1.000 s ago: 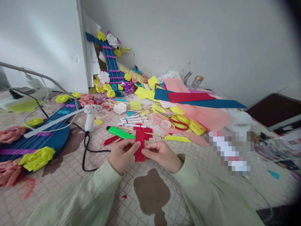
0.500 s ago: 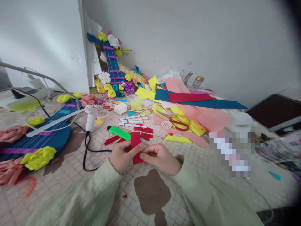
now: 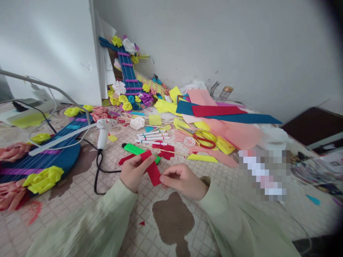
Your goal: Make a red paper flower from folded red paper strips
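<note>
A short red strip of paper [image 3: 153, 172] slants between my hands above the table. My left hand [image 3: 134, 172] pinches its upper part between thumb and fingers. With thumb and fingertips closed, my right hand [image 3: 184, 180] grips the strip's lower right edge. Just beyond lies a green utility knife [image 3: 134, 149], partly hidden by my left hand and the strip. Red paper scraps [image 3: 167, 151] lie behind the strip, and several white markers [image 3: 152, 135] are farther back.
A white glue gun [image 3: 103, 137] with a black cord stands at left, near a blue paper guitar [image 3: 68, 153]. Scissors [image 3: 205, 139] and a tape roll [image 3: 189, 141] lie right of centre. Coloured paper sheets [image 3: 235, 132] cover the back right. A second decorated guitar [image 3: 130, 71] leans behind.
My left hand has shifted slightly left and toward me. The red strip has tilted from nearly upright to slanting, uncovering more of the green knife. My right hand has barely moved.
</note>
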Demonstrator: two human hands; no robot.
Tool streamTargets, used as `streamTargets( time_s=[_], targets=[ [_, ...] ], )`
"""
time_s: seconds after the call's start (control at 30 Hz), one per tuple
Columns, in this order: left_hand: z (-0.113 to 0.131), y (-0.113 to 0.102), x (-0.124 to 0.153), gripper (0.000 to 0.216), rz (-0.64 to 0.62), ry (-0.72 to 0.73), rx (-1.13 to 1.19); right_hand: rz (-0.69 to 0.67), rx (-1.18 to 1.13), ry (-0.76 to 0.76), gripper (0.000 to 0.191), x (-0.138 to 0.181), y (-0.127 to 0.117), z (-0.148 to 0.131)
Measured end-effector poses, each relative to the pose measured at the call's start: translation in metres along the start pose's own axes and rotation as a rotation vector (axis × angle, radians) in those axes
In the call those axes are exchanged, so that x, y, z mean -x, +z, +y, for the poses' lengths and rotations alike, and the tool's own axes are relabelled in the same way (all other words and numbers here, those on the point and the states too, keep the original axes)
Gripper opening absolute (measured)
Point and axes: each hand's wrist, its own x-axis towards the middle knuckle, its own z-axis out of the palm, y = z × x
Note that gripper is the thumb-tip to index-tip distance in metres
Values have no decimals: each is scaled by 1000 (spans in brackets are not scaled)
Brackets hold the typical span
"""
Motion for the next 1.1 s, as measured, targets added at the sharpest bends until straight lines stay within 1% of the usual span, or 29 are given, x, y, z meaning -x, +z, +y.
streamTargets(
  time_s=[0.17, 0.4, 0.67, 0.73, 0.77, 0.9, 0.93, 1.0, 1.1],
  targets=[
    [11, 4, 0, 17, 81, -81, 183, -3, -20, 9, 18, 0, 0, 2],
    [17, 3, -1, 16, 107, -49, 242, 3, -53, -13, 17, 1, -1, -4],
    [22, 2, -2, 13, 126, -32, 309, 47, -79, -63, 12, 2, -11, -12],
    [25, 3, -1, 15, 107, -39, 331, 44, -112, -89, 13, 2, -13, -11],
    [26, 4, 0, 18, 85, -66, 340, 40, -131, -108, 14, 2, -13, -11],
    [28, 8, 6, 24, -74, -213, 312, 26, -174, -196, 18, 2, -16, -9],
    [27, 8, 7, 23, -113, -214, 289, 25, -173, -208, 18, 2, -16, -9],
    [24, 8, 9, 18, -160, -165, 244, 27, -174, -220, 19, 1, -18, -8],
    [19, 7, 9, 18, -156, -76, 206, 48, -189, -207, 22, 0, -18, -7]
  ],
)
